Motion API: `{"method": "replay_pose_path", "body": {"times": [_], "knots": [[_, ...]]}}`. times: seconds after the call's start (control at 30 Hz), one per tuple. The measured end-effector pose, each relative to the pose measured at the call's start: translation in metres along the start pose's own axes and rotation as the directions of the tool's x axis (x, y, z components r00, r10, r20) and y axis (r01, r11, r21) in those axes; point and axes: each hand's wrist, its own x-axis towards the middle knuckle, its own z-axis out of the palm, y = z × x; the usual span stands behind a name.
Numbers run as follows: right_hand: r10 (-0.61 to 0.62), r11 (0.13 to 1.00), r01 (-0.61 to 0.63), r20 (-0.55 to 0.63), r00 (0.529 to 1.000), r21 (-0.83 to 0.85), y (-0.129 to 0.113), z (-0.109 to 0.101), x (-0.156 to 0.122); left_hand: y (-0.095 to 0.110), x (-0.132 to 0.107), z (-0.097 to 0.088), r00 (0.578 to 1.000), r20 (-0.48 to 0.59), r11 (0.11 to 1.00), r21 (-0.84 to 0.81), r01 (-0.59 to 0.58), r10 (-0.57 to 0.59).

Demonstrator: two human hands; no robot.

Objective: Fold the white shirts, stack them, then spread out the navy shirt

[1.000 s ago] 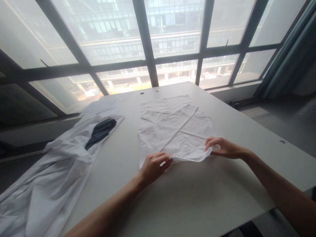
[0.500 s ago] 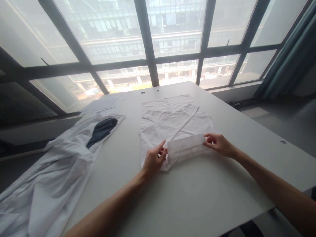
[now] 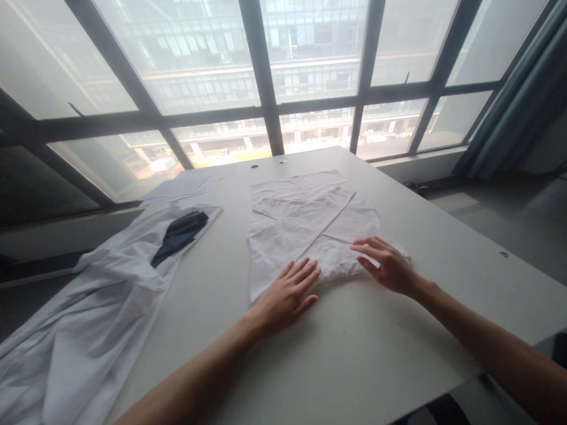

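A white garment (image 3: pixel 292 227), folded and somewhat creased, lies flat in the middle of the white table (image 3: pixel 336 354). It looks like a shirt, with a sleeve folded slantwise across it. Over its near left edge my left hand (image 3: pixel 286 298) rests palm down, fingers spread on the cloth. My right hand (image 3: pixel 387 265) is at the near right part of the garment, fingers apart and slightly bent, holding nothing. Part of the near edge is hidden beneath my hands.
On the left, a heap of white cloth (image 3: pixel 101 301) hangs over the table edge, with a dark folded cloth (image 3: pixel 179 236) on top. Large windows (image 3: pixel 212 65) stand behind the table. A blue-grey curtain (image 3: pixel 509 88) hangs at the right.
Both hands have let go of the garment's raised near edge, which now lies down flat. My left hand has flattened onto the cloth, and my right hand's fingers have opened.
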Motion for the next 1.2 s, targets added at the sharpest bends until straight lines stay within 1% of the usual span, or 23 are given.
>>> {"method": "replay_pose_path", "body": {"times": [0.1,0.17,0.23,0.3,0.37,0.57,0.63,0.77,0.83,0.9,0.93,1.0,1.07,1.1,1.13,1.17,1.2], "knots": [[-0.11,0.993,0.116,0.173,0.979,-0.023,-0.019,0.012,0.003,-0.002,-0.001,0.001,0.998,0.067,1.0,-0.017,0.022,-0.021],[-0.123,0.988,0.145,0.29,0.949,-0.054,-0.023,0.022,0.001,-0.003,-0.001,0.002,0.995,0.091,0.999,-0.02,0.033,-0.031],[-0.092,0.987,0.134,0.373,0.923,-0.088,-0.019,0.032,-0.002,-0.003,-0.001,0.003,0.993,0.107,0.999,-0.02,0.042,-0.04],[-0.049,0.988,0.105,0.422,0.905,-0.113,-0.012,0.038,-0.006,-0.003,-0.001,0.003,0.991,0.123,0.999,-0.018,0.047,-0.044],[-0.015,0.99,0.077,0.445,0.896,-0.121,-0.007,0.04,-0.009,-0.003,-0.001,0.003,0.99,0.131,0.999,-0.014,0.052,-0.05],[0.11,0.986,-0.033,0.48,0.87,-0.166,-0.006,0.034,-0.012,-0.002,-0.002,0.004,0.993,0.097,0.997,0.009,0.072,-0.072],[0.161,0.977,-0.072,0.469,0.869,-0.202,-0.004,0.032,-0.015,-0.001,-0.003,0.004,0.993,0.086,0.996,0.026,0.082,-0.084],[0.226,0.959,-0.128,0.412,0.882,-0.254,0.005,0.03,-0.024,0.001,-0.003,0.003,0.995,0.06,0.996,0.048,0.079,-0.082],[0.254,0.954,-0.157,0.405,0.878,-0.257,0.01,0.025,-0.025,0.001,-0.003,0.003,0.995,0.058,0.995,0.057,0.078,-0.081],[0.272,0.95,-0.191,0.357,0.894,-0.247,0.012,0.018,-0.023,0.001,-0.003,0.003,0.994,0.066,0.995,0.065,0.08,-0.084],[0.269,0.952,-0.206,0.301,0.915,-0.226,0.012,0.013,-0.019,0.001,-0.003,0.003,0.994,0.07,0.994,0.068,0.08,-0.085],[0.239,0.964,-0.221,0.121,0.963,-0.147,0.007,0.004,-0.011,0.001,-0.003,0.003,0.994,0.074,0.994,0.072,0.078,-0.083],[0.197,0.979,-0.199,-0.056,0.979,-0.038,-0.001,-0.004,-0.003,0.0,-0.003,0.003,0.994,0.076,0.994,0.073,0.076,-0.081],[0.174,0.985,-0.174,-0.108,0.979,0.013,-0.005,-0.007,0.0,0.0,-0.003,0.003,0.994,0.076,0.994,0.074,0.077,-0.082],[0.147,0.988,-0.142,-0.125,0.981,0.054,-0.008,-0.008,0.002,0.0,-0.003,0.003,0.994,0.075,0.994,0.074,0.079,-0.084],[0.112,0.991,-0.103,-0.1,0.989,0.087,-0.012,-0.008,0.003,0.0,-0.003,0.003,0.994,0.073,0.994,0.075,0.081,-0.087],[0.068,0.991,-0.064,-0.034,0.997,0.114,-0.014,-0.007,0.003,0.001,-0.003,0.003,0.994,0.071,0.994,0.075,0.083,-0.088]]}}
